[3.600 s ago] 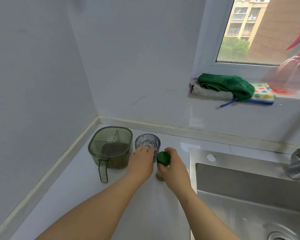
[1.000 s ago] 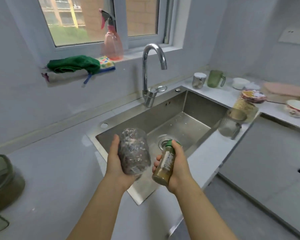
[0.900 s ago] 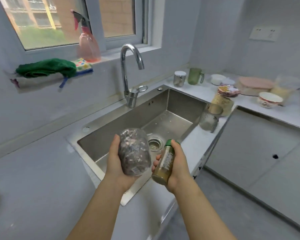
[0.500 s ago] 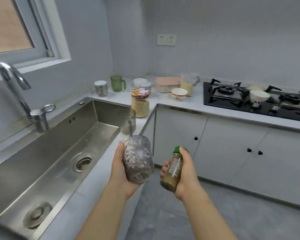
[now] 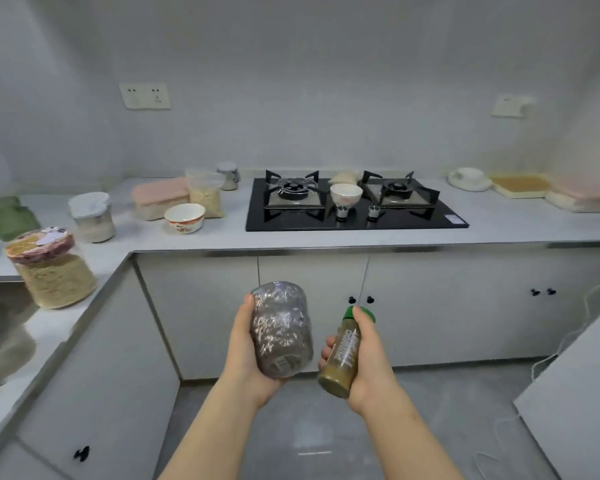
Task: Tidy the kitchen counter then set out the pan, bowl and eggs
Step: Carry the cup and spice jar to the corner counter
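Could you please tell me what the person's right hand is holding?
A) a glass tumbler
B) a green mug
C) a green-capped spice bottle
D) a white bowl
C: the right hand grips the green-capped spice bottle, while the left hand holds the glass tumbler.

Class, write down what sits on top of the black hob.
A white bowl stands on the hob between its two burners. No pan is on either. The bowl partly hides a pale thing behind it, too blurred to name.
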`<control>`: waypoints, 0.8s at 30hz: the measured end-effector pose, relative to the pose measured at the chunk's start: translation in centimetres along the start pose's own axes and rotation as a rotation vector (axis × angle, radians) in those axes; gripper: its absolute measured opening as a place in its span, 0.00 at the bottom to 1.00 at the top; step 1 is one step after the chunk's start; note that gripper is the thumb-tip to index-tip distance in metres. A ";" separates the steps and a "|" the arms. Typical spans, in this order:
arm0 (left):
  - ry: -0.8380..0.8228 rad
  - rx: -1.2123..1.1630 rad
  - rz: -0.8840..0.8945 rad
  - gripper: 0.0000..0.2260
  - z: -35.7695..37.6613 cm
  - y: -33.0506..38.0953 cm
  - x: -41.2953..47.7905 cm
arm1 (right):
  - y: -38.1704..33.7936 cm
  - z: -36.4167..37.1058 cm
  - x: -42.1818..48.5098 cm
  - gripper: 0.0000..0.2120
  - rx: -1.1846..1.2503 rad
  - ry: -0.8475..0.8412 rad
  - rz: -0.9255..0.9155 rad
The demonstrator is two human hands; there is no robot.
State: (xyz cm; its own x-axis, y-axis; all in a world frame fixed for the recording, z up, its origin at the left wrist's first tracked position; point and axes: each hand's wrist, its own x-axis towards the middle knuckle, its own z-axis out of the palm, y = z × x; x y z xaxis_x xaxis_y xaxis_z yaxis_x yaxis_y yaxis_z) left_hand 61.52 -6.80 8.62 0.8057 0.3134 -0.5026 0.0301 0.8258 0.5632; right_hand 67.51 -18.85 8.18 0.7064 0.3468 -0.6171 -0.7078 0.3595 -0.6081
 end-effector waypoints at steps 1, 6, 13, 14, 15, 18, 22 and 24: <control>-0.007 0.016 -0.022 0.24 1.2 -0.5 1.4 | -1.0 -0.6 0.9 0.20 0.016 0.019 -0.005; -0.027 0.076 -0.121 0.27 7.2 -1.9 8.4 | -6.7 -2.9 5.4 0.20 0.098 0.101 -0.050; -0.192 0.176 -0.224 0.24 17.9 -2.5 19.4 | -17.2 -4.2 13.5 0.19 0.152 0.198 -0.173; -0.219 0.185 -0.231 0.24 19.5 -2.5 20.8 | -18.7 -4.5 14.4 0.19 0.159 0.215 -0.191; -0.246 0.205 -0.240 0.24 21.2 -2.6 22.1 | -20.3 -4.9 15.3 0.19 0.167 0.234 -0.210; -0.300 0.254 -0.291 0.26 26.2 -3.7 26.3 | -25.1 -6.8 17.9 0.18 0.238 0.270 -0.264; -0.343 0.305 -0.377 0.27 31.3 -7.1 30.2 | -29.4 -10.5 20.4 0.19 0.340 0.305 -0.280; -0.354 0.326 -0.413 0.26 33.8 -9.1 31.7 | -31.6 -12.6 21.5 0.20 0.376 0.329 -0.287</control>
State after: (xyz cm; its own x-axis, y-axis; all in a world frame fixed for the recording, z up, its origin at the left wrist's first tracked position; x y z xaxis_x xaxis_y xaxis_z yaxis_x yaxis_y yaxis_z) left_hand 106.76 -20.28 9.74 0.8341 -0.2205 -0.5056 0.5142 0.6426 0.5681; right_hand 104.93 -33.68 7.83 0.7864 -0.0764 -0.6130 -0.3930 0.7038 -0.5918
